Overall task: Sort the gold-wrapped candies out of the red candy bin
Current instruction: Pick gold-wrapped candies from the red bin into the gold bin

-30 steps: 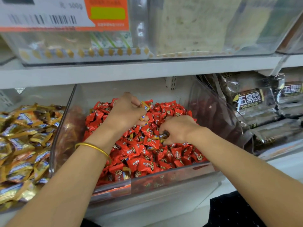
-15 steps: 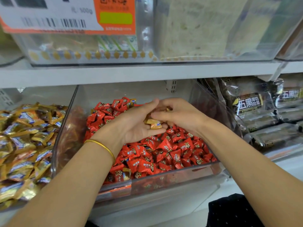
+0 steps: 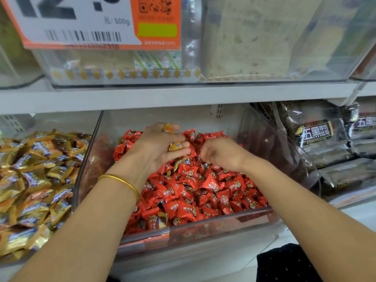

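Observation:
A clear plastic bin (image 3: 203, 226) on the lower shelf is full of red-wrapped candies (image 3: 203, 190). My left hand (image 3: 156, 147), with a gold bangle on its wrist, hovers over the back of the pile, curled around gold-wrapped candies (image 3: 175, 146) that stick out between its fingers. My right hand (image 3: 221, 153) is just to the right, fingers bent down into the red pile; whether it holds anything is hidden. A few gold wrappers (image 3: 162, 219) lie among the red ones near the front wall.
A bin of gold-wrapped candies (image 3: 34, 180) stands to the left. Dark packaged bread (image 3: 325, 151) lies to the right. A shelf board (image 3: 183, 96) with more clear bins and a price label (image 3: 91, 23) hangs close above.
The two hands, joined half a second ago as gold candies passed into the left palm, have parted. The right hand has dropped back to the red pile; the left now grips the gold candies.

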The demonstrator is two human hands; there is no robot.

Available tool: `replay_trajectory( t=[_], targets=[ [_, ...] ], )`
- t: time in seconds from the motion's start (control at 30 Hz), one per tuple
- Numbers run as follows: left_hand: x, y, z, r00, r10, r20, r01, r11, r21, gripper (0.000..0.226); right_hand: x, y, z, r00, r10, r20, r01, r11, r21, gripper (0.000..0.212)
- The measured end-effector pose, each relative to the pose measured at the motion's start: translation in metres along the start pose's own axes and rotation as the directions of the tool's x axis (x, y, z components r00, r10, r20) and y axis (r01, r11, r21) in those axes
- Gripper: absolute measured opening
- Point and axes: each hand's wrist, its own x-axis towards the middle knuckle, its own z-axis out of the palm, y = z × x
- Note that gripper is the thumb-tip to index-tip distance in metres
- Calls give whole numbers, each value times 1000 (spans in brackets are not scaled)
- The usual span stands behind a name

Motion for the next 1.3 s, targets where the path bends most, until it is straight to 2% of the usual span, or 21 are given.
replay_trajectory(
  t=[0.07,0.17,0.37,0.47,0.53,0.57,0.6,0.63,0.7,0.77,0.8,0.87,0.97,1.03,1.13,1.23,1.3],
  targets=[
    [-1,2,-3,1000,-12,21,12,1000,-13,27,7,14,7,997,-9,71,29,956,-290,29],
    [-2,2,-4,999,-15,38,15,1000,-2,28,13,20,11,997,-1,82,42,861,-507,37],
    [-3,5,-2,1000,-7,5,7,996,-84,7,14,16,21,1000,14,-12,-19,796,-604,19],
    [-4,8,-7,1000,14,-26,-18,990,-143,10,11,18,19,999,52,13,-36,830,-556,15],
    [-5,9,-9,999,26,-43,-32,987,-157,12,9,19,13,999,51,-9,-51,929,-367,6],
    [-6,10,-10,998,31,-49,-39,988,-153,13,7,18,8,997,59,-51,-67,982,-174,1],
    [-6,11,-11,998,36,-54,-43,989,-140,16,5,16,3,990,83,-110,-77,995,61,5],
    [-6,12,-12,997,40,-60,-47,992,-120,19,2,15,-2,979,130,-159,-79,953,291,9],
    [-6,14,-14,996,51,-73,-58,994,-92,28,0,12,-7,960,240,-143,-102,777,621,17],
    [-6,16,-17,992,67,-103,-78,991,-111,33,2,4,-8,957,284,-52,-143,624,769,25],
    [-6,17,-19,989,74,-125,-89,988,-123,34,5,-1,-7,959,281,-27,-151,594,790,28],
    [-5,18,-21,983,81,-167,-103,986,-131,37,13,-13,-5,969,238,-70,-112,672,732,24],
    [-5,19,-21,978,81,-192,-106,987,-124,37,37,-23,2,971,121,-206,-9,881,473,12],
    [-5,18,-21,976,89,-199,-111,988,-105,35,55,-22,11,976,87,-200,-29,961,276,24],
    [-5,18,-22,971,119,-210,-137,988,-75,32,67,-23,24,985,119,-126,-102,986,136,37],
    [-5,20,-25,962,137,-238,-164,981,-99,27,66,-24,27,989,87,-118,-70,988,137,18],
    [-5,21,-27,955,156,-253,-186,977,-102,29,63,-21,21,988,97,-123,-76,983,165,20]
  ],
)
